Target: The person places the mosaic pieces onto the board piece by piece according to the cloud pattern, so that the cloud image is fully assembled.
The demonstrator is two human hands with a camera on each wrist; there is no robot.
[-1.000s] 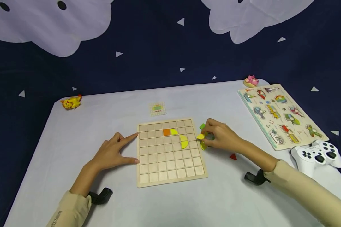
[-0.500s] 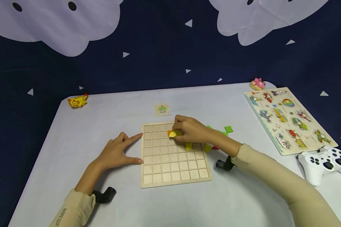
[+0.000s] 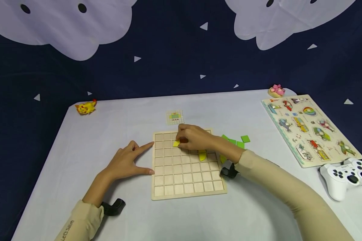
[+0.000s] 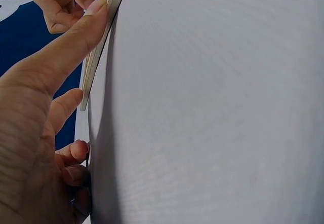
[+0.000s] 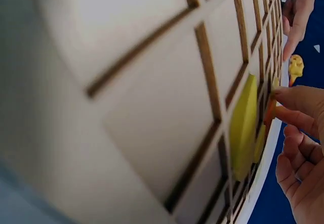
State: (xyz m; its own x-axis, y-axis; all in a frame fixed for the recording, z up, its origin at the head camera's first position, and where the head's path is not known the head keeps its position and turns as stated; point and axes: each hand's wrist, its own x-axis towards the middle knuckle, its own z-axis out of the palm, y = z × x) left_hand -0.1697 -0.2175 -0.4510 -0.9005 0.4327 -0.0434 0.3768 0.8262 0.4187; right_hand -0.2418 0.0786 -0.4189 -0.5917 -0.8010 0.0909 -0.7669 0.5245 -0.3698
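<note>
A wooden grid board (image 3: 187, 180) lies in the middle of the white table. My right hand (image 3: 190, 138) reaches over its upper rows and pinches a small yellow piece (image 3: 176, 143) down onto a cell, next to an orange piece mostly hidden under the fingers. A yellow half-round piece (image 3: 202, 155) sits in the board by my right wrist; it shows close up as a yellow piece (image 5: 243, 125) in the right wrist view. My left hand (image 3: 127, 161) lies flat with straight fingers (image 4: 76, 36) against the board's left edge (image 4: 104, 19).
Loose green tiles (image 3: 240, 142) lie right of the board. A small pattern card (image 3: 175, 117) sits behind it. A vehicle peg puzzle (image 3: 310, 129) and a white game controller (image 3: 348, 175) are at the right, a yellow toy (image 3: 85, 107) and a pink toy (image 3: 276, 90) at the far corners.
My right hand came from the loose pieces right of the board, carrying a yellow piece leftward over the top rows, and now sets it beside the orange piece. The left hand stayed put.
</note>
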